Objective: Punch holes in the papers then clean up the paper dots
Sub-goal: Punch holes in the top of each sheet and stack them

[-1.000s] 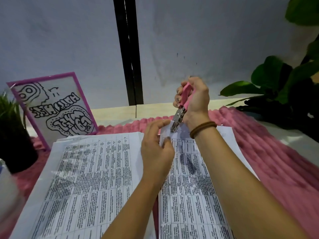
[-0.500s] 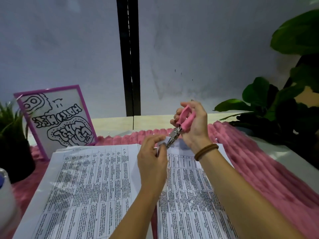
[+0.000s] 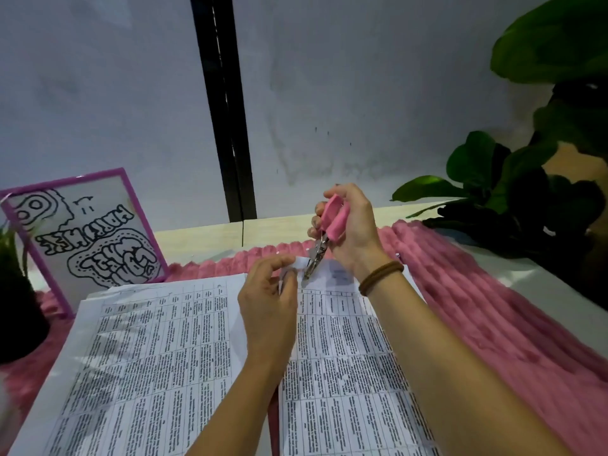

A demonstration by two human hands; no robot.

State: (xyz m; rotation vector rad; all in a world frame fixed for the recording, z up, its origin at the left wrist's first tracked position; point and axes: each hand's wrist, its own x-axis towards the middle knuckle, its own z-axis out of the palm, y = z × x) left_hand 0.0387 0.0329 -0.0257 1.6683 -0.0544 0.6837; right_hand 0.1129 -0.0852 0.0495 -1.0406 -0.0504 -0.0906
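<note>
The right hand is raised above the far edge of the papers, its fingers curled tightly round the pink handles of a single-hole punch. The punch's metal nose points down and towards the left hand, closing over the lifted top corner of the right-hand sheet. Whether the punch has bitten fully through cannot be told.

The left hand sits just below and left of the punch nose, thumb and fingertips pinching that same curled-up corner and holding it off the pile. A brown band circles the right wrist.

To the outer side of the left hand lies a second stack of printed tables, flat and just beside the right-hand sheet. Both piles rest on a pink fluffy mat spread over the pale counter.

Beyond the left hand and well off to its outer side, a purple-framed drawing stands tilted, with a dark potted plant next to it. Beyond the right hand, on its outer side, are the big leaves of a green plant.
</note>
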